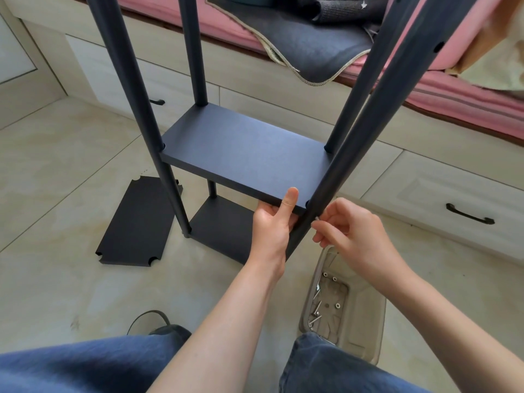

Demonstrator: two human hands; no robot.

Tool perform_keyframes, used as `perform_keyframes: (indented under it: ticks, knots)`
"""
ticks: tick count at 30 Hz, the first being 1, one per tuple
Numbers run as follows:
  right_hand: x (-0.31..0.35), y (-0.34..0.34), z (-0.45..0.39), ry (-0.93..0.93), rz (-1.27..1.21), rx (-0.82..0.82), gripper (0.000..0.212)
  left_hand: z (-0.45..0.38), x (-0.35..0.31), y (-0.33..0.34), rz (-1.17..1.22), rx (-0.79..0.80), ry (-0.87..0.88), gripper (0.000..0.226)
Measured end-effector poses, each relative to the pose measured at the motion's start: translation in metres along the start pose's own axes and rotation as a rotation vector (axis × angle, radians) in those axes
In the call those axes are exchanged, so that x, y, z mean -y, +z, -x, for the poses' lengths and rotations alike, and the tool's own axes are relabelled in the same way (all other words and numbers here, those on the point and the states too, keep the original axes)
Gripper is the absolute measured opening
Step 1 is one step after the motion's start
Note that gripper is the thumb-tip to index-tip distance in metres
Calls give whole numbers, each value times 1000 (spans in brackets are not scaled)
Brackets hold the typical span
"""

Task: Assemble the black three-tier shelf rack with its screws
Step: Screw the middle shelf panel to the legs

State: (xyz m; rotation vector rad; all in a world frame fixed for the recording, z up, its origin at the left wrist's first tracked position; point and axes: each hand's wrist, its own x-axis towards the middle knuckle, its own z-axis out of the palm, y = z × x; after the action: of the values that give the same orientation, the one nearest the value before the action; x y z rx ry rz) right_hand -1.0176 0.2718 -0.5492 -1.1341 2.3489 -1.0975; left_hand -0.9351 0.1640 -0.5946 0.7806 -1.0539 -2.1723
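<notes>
Black and matt, the rack [243, 148] stands on the tiled floor [56, 165] in the head view, with 4 posts up and 2 boards in place: a lower shelf [221, 225] near the floor and a middle shelf [243, 148] above it. A 3rd board [136, 225] lies flat on the tiles to the left, apart from the frame. The left hand [272, 225] grips the near edge of the middle shelf, thumb on top and fingers curled beneath. The right hand [354, 234] pinches a small silvery screw [316, 218] against the near right post [334, 180], just at shelf height. More screws sit in a beige tray [368, 321] by the knee. To do this well, I judge the shelf should be held level so hole and post line up, and the screw started straight by fingertip before any tightening.
</notes>
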Motion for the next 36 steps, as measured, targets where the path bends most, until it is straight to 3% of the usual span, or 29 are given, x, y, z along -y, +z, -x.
perform_keyframes:
  ticks: [6, 11, 22, 26, 31, 36]
  knots:
    - [-6, -3, 3, 0, 6, 39, 17, -1, 4, 1, -47, -13, 5, 56]
    - [-8, 2, 3, -15, -24, -5, 17, -2, 8, -1, -33, -4, -5, 55]
    - [-6, -8, -5, -11, -3, 88, 11, -3, 8, 0, -47, -1, -31, 54]
    - [-9, -4, 2, -40, 14, 12, 13, -2, 5, 0, -31, -4, -49, 55]
    - [-14, 9, 14, -67, 13, -106, 14, -3, 5, 2, -10, -8, -69, 40]
    - [-15, 15, 13, -15, -60, -137, 15, 0, 5, 3, -16, 2, -72, 47]
